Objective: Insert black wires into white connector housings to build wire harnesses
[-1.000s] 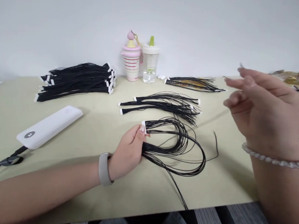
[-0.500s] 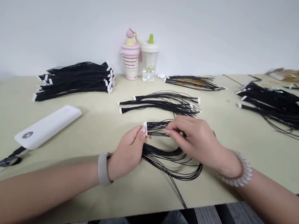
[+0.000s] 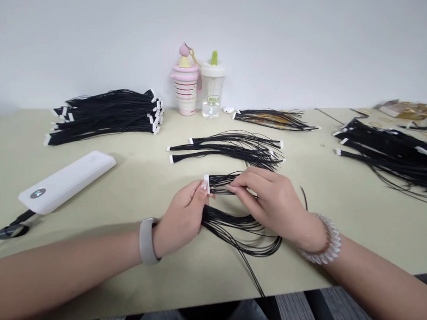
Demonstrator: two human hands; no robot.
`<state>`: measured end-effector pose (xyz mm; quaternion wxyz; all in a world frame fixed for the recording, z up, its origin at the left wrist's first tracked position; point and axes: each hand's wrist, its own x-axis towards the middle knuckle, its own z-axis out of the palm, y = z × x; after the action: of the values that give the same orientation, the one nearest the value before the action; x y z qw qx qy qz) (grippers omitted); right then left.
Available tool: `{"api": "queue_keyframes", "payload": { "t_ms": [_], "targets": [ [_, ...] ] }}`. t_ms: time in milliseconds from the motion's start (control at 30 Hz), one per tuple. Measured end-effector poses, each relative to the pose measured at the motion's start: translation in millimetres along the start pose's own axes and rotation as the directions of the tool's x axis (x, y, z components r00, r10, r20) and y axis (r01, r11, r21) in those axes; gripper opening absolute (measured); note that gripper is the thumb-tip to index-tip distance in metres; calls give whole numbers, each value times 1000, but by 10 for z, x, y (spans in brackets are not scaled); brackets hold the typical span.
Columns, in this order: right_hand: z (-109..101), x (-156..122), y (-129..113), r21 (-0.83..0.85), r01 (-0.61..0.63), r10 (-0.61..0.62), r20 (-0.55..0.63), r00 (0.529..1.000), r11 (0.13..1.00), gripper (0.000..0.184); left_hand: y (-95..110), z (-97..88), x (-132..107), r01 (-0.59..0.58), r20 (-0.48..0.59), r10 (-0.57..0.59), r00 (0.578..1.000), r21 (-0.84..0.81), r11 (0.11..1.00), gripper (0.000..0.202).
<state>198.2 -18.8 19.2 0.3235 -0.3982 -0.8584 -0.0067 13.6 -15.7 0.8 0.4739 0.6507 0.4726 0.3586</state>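
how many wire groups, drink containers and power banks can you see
black wire groups with white connector ends: 5 (left pile, back group, middle group, held group, right pile)
drink containers: 2 (striped cup, clear bottle)
white power bank: 1
total: 8

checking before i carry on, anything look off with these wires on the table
Yes, the black wire bundle between the left hand and right hand looks loose: one long strand droops to the table's front edge, and a stray wire end curls up beside the right hand, apart from the rest.
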Motion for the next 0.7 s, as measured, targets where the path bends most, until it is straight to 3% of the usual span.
{"api": "queue_keyframes", "payload": {
  "t_ms": [400,700],
  "targets": [
    [-8,-1,62,-128,125,-122,30,992,984,15,5,0,-4,-17,28,17,999,-14,1000,35],
    [-24,-19,79,-77,131,-130,15,991,988,9,-28,7,4,-12,15,13,1000,-19,1000,37]
  ]
}}
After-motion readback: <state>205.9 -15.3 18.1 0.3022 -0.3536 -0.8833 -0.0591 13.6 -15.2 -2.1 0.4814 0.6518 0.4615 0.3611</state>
